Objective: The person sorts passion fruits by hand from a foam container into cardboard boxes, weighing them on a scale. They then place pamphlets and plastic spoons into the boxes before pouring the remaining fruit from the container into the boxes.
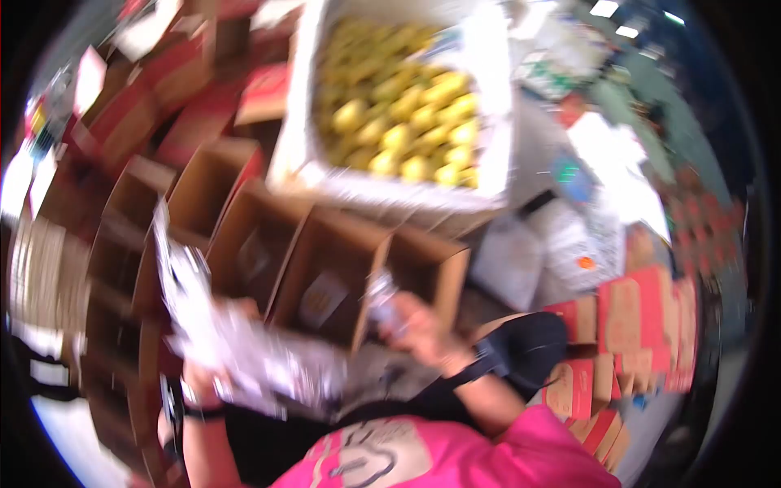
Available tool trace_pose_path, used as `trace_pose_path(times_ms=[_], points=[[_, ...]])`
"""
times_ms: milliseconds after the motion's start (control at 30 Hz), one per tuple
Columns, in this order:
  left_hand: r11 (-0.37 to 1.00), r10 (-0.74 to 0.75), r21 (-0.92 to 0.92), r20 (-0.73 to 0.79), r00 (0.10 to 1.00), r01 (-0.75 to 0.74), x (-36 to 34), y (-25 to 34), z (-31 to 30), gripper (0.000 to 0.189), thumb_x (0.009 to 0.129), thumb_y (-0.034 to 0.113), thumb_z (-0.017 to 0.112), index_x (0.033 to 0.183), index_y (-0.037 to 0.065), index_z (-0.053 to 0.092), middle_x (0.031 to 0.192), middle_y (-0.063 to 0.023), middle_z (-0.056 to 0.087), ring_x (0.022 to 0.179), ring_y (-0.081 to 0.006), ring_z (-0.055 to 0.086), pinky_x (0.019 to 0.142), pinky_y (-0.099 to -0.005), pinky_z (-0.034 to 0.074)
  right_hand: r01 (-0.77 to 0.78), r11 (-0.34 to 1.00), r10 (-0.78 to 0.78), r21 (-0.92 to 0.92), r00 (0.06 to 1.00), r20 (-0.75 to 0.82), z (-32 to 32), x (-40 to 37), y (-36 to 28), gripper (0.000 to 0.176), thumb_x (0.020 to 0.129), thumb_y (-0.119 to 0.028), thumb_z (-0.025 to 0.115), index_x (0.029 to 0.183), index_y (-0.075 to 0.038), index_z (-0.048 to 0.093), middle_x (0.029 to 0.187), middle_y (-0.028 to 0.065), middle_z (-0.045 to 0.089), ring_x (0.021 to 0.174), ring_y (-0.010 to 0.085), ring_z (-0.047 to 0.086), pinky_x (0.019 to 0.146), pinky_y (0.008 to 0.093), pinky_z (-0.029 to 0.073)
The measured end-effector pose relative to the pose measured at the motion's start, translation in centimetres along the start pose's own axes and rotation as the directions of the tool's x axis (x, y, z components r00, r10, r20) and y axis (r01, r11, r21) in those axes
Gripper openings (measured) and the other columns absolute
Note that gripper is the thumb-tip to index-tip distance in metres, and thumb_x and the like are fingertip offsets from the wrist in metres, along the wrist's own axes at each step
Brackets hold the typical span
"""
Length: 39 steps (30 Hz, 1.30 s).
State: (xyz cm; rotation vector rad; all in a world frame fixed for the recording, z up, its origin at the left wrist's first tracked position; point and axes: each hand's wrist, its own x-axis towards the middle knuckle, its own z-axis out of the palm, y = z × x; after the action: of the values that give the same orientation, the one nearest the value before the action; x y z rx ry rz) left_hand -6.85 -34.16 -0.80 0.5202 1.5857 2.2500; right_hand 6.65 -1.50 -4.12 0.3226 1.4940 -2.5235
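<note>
A crumpled, shiny clear plastic bundle [260, 358] lies across my left hand [205, 381], whose fingers wrap round its lower side. My right hand [419, 329] is over the rightmost open cardboard boxes, its fingers closed on a small piece of clear plastic [382, 301]. The image is blurred, so the plastic's exact shape is unclear. Under and ahead of my hands stands a row of open cardboard boxes [329, 268], some with a pale paper [324, 299] inside. Beyond them is a white foam crate [407, 189] holding several yellow-green round fruits [399, 138].
More open red and brown boxes [195, 122] fill the upper left. Flat stacked cardboard [49, 276] stands at the far left. Red and brown cartons [634, 325] are piled at the right. White bags [573, 244] lie right of the crate.
</note>
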Motion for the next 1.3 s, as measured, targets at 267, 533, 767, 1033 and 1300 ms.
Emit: trace_pose_path(times_ms=[267,533,767,1033,1300], points=[[0.932,-0.237,0.335,0.269,0.933,0.140,0.7,-4.3,6.3,0.077,0.073,0.045,0.073,0.132,0.004,0.045,0.121,-0.0209,0.055,0.108,-0.0268,0.056,0.092,-0.0394,0.045,0.280,0.804,-0.037,-0.524,0.904,0.426,8.8,0.0,-0.3,0.045,0.092,-0.016,0.048,0.134,-0.001,0.042,0.134,0.0115,0.048,0.123,0.0205,0.043,0.104,0.0316,0.032],[0.970,-0.233,0.146,0.338,0.912,0.194,-0.7,-2.4,5.6,0.068,0.076,0.041,0.071,0.128,0.006,0.047,0.118,-0.0216,0.055,0.105,-0.0277,0.056,0.091,-0.0398,0.046,0.250,0.719,-0.037,-0.649,0.946,0.323,11.8,-3.8,-1.6,0.044,0.091,-0.016,0.048,0.130,0.003,0.044,0.126,0.0170,0.053,0.117,0.0251,0.049,0.101,0.0326,0.036],[0.970,-0.217,-0.029,0.355,0.909,0.243,-1.1,-2.4,4.3,0.061,0.077,0.039,0.070,0.125,0.007,0.049,0.116,-0.0221,0.055,0.103,-0.0284,0.056,0.089,-0.0403,0.047,-0.010,0.773,0.234,-0.634,0.934,0.270,13.1,-4.7,-4.4,0.064,0.080,-0.009,0.046,0.142,-0.008,0.030,0.095,0.0083,0.062,0.058,0.0119,0.054,0.049,0.0252,0.044],[0.913,-0.020,-0.377,0.333,0.943,0.153,-0.7,-0.8,0.9,0.053,0.079,0.035,0.068,0.122,0.009,0.052,0.113,-0.0228,0.054,0.101,-0.0292,0.057,0.088,-0.0407,0.048,0.160,0.586,0.098,-0.794,0.959,0.265,9.0,-1.5,-0.7,0.030,0.088,-0.016,0.051,0.115,-0.005,0.051,0.075,0.0064,0.059,0.060,0.0131,0.057,0.054,0.0265,0.047],[0.938,-0.141,-0.253,0.351,0.926,0.239,0.3,-2.9,-6.0,0.045,0.074,0.029,0.071,0.110,0.007,0.055,0.102,-0.0196,0.057,0.090,-0.0285,0.059,0.075,-0.0397,0.052,-0.002,0.082,-0.593,-0.997,0.803,-0.050,1.6,-0.4,-2.0,0.056,0.086,-0.032,0.064,0.130,-0.007,0.041,0.112,0.0153,0.057,0.089,0.0194,0.063,0.076,0.0324,0.050]])
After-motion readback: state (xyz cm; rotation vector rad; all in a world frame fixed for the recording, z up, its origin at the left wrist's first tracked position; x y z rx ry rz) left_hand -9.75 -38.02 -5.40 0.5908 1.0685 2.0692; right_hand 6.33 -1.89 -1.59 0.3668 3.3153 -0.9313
